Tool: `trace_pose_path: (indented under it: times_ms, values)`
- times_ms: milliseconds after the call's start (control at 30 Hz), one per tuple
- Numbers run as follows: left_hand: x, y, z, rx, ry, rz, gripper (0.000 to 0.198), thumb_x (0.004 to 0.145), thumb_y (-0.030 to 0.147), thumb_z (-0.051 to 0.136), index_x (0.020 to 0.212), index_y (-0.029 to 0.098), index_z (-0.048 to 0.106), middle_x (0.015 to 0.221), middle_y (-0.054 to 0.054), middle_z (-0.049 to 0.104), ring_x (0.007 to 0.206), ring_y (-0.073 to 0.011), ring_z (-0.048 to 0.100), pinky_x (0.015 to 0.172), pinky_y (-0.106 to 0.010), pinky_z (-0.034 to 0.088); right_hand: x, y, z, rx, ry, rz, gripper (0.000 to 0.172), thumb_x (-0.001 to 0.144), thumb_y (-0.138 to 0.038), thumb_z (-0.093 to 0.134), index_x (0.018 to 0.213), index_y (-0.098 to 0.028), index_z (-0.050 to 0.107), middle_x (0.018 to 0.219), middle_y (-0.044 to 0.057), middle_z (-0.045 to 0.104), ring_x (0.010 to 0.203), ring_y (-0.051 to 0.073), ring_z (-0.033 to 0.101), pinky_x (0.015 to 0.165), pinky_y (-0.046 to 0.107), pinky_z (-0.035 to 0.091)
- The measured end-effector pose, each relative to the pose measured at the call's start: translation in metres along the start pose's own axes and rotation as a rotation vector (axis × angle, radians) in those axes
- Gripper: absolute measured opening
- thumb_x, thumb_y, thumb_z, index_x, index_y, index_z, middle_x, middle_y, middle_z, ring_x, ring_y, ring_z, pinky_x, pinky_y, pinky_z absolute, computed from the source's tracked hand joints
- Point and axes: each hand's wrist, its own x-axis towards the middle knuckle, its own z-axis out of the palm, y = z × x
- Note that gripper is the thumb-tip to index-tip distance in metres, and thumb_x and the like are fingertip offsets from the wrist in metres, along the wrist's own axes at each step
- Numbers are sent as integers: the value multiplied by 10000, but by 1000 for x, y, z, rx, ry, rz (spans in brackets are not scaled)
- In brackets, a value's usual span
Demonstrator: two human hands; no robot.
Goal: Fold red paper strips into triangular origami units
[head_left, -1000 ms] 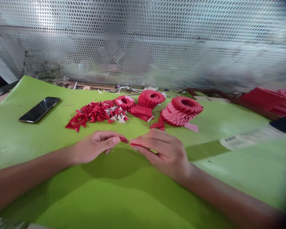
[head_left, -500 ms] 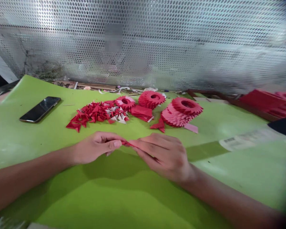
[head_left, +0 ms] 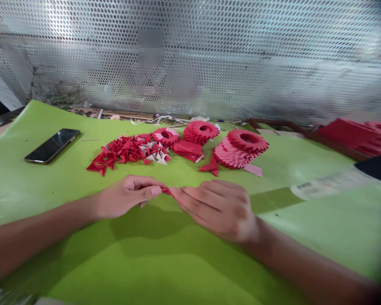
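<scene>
Red paper piece (head_left: 166, 191) was found held between the two hands, over a green mat (head_left: 51, 199) and nearer the hands than any other item. It was pinched by the left hand (head_left: 125, 197), with the thumb pressed against the bent fingers. The right hand (head_left: 216, 207) was kept with its fingers pressed together and extended, their tips at the opposite end of the piece. Whether that hand's thumb was also pinching could not be determined, as it was hidden. The exact shape of the piece was too small to be established.

Beyond the hands, a heap of folded red and white paper triangles (head_left: 127, 150) was recorded on the mat, with a black smartphone (head_left: 52, 146) well to its left. To its right were noted a ring of folded paper units (head_left: 165, 136), a second ring (head_left: 201, 132), a stack of flat red paper slips (head_left: 188, 149), and a loose red folded piece (head_left: 210, 167). A stacked pile of pink-red rings (head_left: 241, 148) was found beside a pink slip (head_left: 253, 170). A printed label (head_left: 324, 187) lay toward the right, below red paper stacks (head_left: 352, 136). A perforated metal sheet (head_left: 190, 63) stood behind the mat.
</scene>
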Motion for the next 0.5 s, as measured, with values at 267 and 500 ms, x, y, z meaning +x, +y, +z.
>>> trace_pose_path:
  times_ms: [267,500]
  values:
    - [-1,2,0,14,2,-1,531,913,624,539,1191,195,684,727,23,519,666,-128,461,625,-244,389,0,3,1,-105,62,-126,156,808,-109,787,937,-159,716,754,-55,746,520,61,519,425,270,348]
    - [0,4,-1,26,17,-26,542,913,629,529,1181,185,688,675,36,482,639,-127,446,616,-242,370,-3,3,4,-132,56,-145,135,804,-90,777,846,-202,713,738,-64,717,527,64,472,436,265,346]
